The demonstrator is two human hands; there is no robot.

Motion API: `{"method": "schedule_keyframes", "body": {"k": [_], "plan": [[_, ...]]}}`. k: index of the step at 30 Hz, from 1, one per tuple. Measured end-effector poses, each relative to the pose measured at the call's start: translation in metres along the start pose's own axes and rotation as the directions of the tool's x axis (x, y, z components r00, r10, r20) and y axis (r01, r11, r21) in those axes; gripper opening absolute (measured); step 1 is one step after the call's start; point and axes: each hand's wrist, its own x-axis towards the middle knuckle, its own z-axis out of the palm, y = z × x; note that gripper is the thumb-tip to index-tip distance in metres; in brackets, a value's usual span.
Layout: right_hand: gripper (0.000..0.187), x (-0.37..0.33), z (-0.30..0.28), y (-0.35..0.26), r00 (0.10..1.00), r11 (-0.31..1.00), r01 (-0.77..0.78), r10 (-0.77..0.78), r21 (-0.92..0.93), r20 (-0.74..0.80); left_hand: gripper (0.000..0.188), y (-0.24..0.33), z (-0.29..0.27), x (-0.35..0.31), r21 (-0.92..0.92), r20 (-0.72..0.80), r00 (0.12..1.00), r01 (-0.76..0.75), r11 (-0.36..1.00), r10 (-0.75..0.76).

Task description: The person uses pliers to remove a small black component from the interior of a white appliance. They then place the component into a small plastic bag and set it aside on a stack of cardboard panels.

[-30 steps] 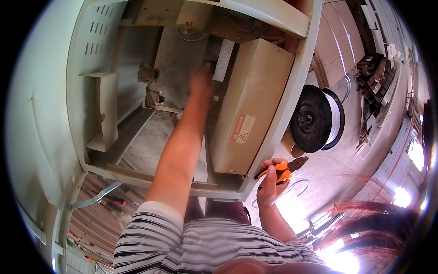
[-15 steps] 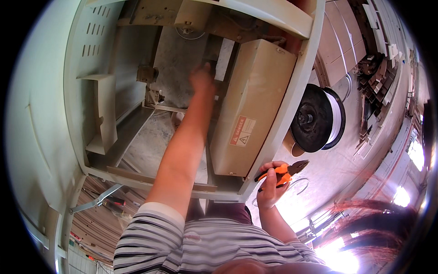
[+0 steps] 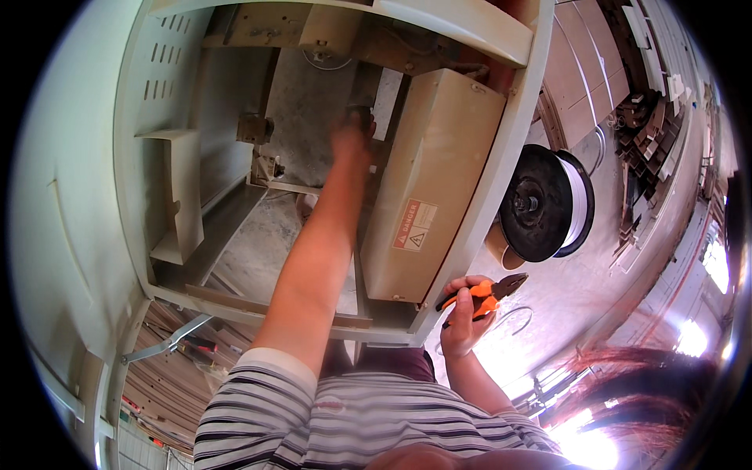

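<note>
My left arm reaches deep into an open metal cabinet. At its end my left hand is at a small dark part, beside an upright bar. Motion blur and shade hide how its fingers are set. Outside the cabinet's right edge, my right hand is closed round the orange handles of a pair of combination pliers. Their dark jaws point up and to the right. Between my two hands stands a beige box cover with a warning label.
A black spool of white strap stands on the floor to the right. Behind it lie flat cardboard and a pile of brown scraps. A bent sheet-metal bracket juts from the cabinet's left wall. A grey stay crosses the lower left.
My left hand has shifted slightly nearer, at the same dark part. The pliers in my right hand have barely moved.
</note>
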Motion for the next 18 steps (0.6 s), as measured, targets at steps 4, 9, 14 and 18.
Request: {"method": "schedule_keyframes", "body": {"k": [4, 9, 14, 18], "plan": [[0.019, -0.001, -0.001, -0.002, 0.999, 0.999, -0.046, 0.047, 0.026, -0.012, 0.020, 0.002, 0.000, -0.002, 0.015, 0.035, 0.999, 0.017, 1.000, -0.017], [0.019, -0.001, 0.001, -0.002, 1.000, 1.000, -0.018, 0.018, 0.021, -0.006, 0.020, -0.004, -0.002, -0.003, -0.021, 0.033, 0.999, -0.026, 0.999, 0.027], [0.019, -0.001, 0.001, 0.000, 0.999, 0.996, -0.048, 0.049, 0.071, -0.017, 0.022, -0.011, -0.005, -0.004, -0.015, 0.056, 0.996, -0.071, 0.997, 0.071], [0.019, 0.000, 0.001, 0.000, 0.999, 0.996, -0.035, 0.037, 0.080, -0.026, 0.028, -0.011, -0.001, -0.012, 0.049, 0.024, 0.995, -0.096, 0.994, 0.095]]}}
